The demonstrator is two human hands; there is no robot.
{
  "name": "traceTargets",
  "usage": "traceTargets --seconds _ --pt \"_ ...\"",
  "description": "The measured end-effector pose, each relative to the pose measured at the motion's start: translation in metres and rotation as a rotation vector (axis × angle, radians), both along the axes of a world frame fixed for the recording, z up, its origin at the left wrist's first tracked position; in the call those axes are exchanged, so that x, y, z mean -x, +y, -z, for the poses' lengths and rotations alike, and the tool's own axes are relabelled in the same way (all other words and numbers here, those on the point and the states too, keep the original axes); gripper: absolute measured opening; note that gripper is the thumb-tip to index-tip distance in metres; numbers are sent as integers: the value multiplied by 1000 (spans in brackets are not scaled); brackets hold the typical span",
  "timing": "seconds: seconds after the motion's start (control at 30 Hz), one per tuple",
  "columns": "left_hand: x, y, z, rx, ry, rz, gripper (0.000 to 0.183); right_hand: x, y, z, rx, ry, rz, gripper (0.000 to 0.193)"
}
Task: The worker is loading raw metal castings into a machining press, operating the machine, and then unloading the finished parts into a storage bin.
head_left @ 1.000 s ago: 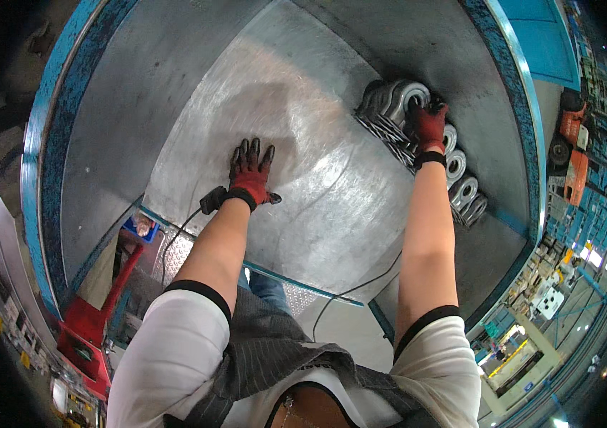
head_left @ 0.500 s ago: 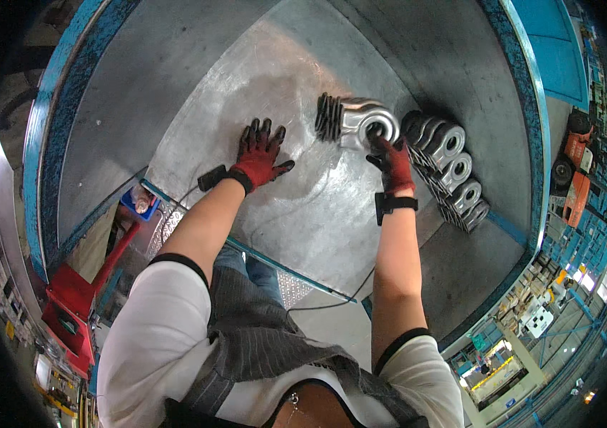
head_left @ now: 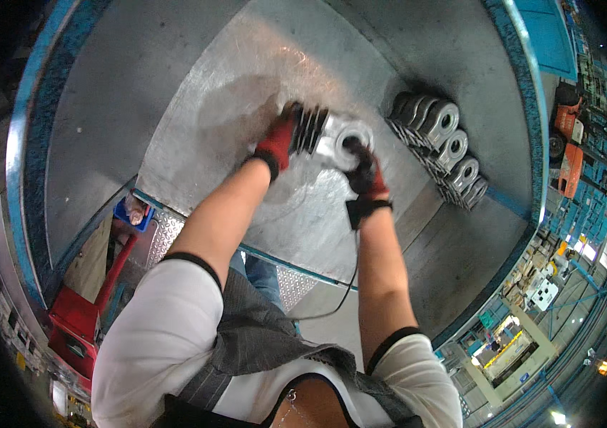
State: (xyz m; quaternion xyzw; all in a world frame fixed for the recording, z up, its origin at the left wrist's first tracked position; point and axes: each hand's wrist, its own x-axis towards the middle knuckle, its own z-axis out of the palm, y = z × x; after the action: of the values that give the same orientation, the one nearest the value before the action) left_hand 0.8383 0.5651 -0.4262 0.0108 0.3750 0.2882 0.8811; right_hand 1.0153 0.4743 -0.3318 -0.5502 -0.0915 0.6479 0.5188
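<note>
A shiny metal part (head_left: pixel 330 140) has a thick ring at one end and several dark, fin-like ridges at the other. It is over the middle of a grey metal work surface (head_left: pixel 260 232). My left hand (head_left: pixel 280 140), in a red and black glove, is closed against the ridged end, its fingertips partly hidden and blurred. My right hand (head_left: pixel 367 175), gloved alike, grips the ring, with fingers at its hole. To the right, a row of similar ring-ended metal parts (head_left: pixel 453 146) leans along the side wall, ridges toward the surface.
High grey walls with a blue rim (head_left: pixel 540 143) enclose the surface left and right. At the near left are a small blue bin (head_left: pixel 134 214) and a red metal stand (head_left: pixel 75 324). A dark cable (head_left: pixel 332 312) hangs from my right wrist.
My left hand has moved from lying spread on the surface to the part's ridged end. My right hand and the part have shifted left and slightly nearer.
</note>
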Motion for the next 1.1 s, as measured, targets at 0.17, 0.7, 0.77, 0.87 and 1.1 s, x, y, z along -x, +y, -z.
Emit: traceTargets --seconds 0.17,0.7,0.77,0.87,1.1 --pt "66 -92 -95 82 145 175 51 66 -107 -37 179 48 58 34" --pt "228 -251 -249 -173 -2 -316 47 193 -188 -239 -51 266 -348 37" --pt "246 -270 -278 -474 394 -341 45 205 -183 -271 -85 282 -428 44" --pt "264 -296 -319 -815 764 -465 44 218 -177 -323 -125 463 -708 36" --pt "292 -366 -428 -478 434 -759 41 257 -183 -386 -276 533 -965 33"
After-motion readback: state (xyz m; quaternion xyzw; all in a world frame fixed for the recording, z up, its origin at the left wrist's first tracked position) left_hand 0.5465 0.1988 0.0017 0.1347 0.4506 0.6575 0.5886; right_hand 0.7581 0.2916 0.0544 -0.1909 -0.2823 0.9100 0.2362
